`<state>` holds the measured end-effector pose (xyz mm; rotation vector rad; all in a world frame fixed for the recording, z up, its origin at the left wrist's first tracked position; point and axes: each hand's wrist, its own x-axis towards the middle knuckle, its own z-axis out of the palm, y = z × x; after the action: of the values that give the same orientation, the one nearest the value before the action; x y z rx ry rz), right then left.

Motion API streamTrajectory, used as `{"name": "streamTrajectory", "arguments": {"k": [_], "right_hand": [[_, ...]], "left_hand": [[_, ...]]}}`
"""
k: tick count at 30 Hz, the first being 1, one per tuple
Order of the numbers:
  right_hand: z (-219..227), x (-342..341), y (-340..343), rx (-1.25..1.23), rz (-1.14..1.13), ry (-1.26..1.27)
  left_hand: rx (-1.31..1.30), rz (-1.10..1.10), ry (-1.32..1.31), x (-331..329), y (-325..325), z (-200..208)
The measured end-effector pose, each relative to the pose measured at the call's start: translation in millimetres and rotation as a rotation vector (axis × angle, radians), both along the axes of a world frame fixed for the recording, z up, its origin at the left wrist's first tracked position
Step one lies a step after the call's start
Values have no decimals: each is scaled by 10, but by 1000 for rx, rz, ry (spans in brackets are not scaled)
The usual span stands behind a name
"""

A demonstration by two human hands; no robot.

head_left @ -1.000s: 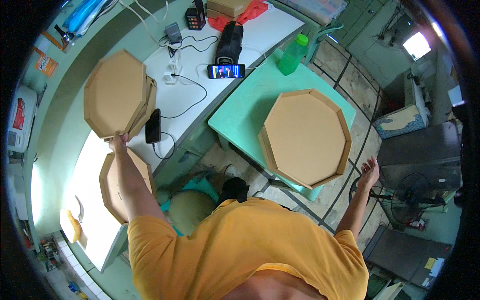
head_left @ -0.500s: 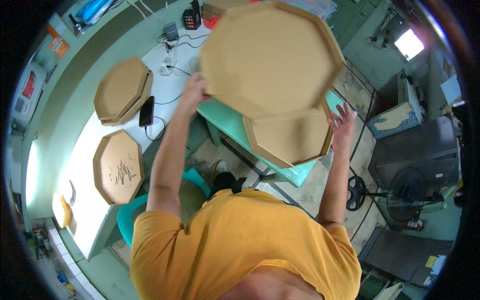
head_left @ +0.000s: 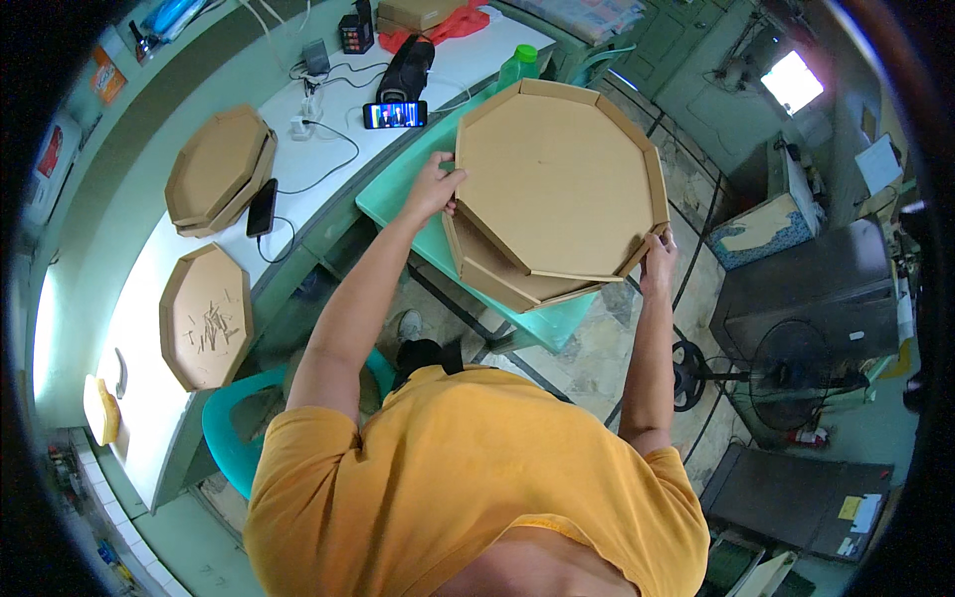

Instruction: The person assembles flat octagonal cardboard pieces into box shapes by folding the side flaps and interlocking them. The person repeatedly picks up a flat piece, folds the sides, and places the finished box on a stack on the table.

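Observation:
An octagonal cardboard tray (head_left: 562,179) lies slightly askew over a second cardboard tray (head_left: 482,261), whose near-left wall sticks out from beneath. Both rest on a green table (head_left: 398,194). At the upper tray's left edge, my left hand (head_left: 435,187) is closed with its fingers gripping the rim. My right hand (head_left: 658,261) pinches the same tray at its near-right corner. The inside of the lower tray is mostly hidden.
On the white counter to the left stand stacked octagonal trays (head_left: 214,169), a tray holding small brown strips (head_left: 204,348), a dark phone (head_left: 262,207) and a banana (head_left: 106,410). A lit phone (head_left: 395,114) and green-capped bottle (head_left: 517,68) are behind. A fan (head_left: 796,373) stands right.
The upper tray has come down and nearer, onto the lower one. My right hand, open before, has closed on its edge. The lit phone and bottle behind have come into sight.

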<state>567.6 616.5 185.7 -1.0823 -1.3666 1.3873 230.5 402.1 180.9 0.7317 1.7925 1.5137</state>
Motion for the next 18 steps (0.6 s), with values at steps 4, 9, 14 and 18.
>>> {"name": "streamTrajectory", "arguments": {"k": [4, 9, 14, 18], "right_hand": [[-254, -10, 293, 68, -5, -43], [-391, -65, 526, 191, -56, -168], [-574, -113, 552, 196, -88, -152], [-674, -129, 527, 134, -22, -161]], "left_hand": [[-30, 56, 32, 28, -48, -59], [-119, 92, 159, 58, -76, -269], [-165, 162, 492, 43, -43, -506], [-199, 218, 572, 41, -20, -545]]}}
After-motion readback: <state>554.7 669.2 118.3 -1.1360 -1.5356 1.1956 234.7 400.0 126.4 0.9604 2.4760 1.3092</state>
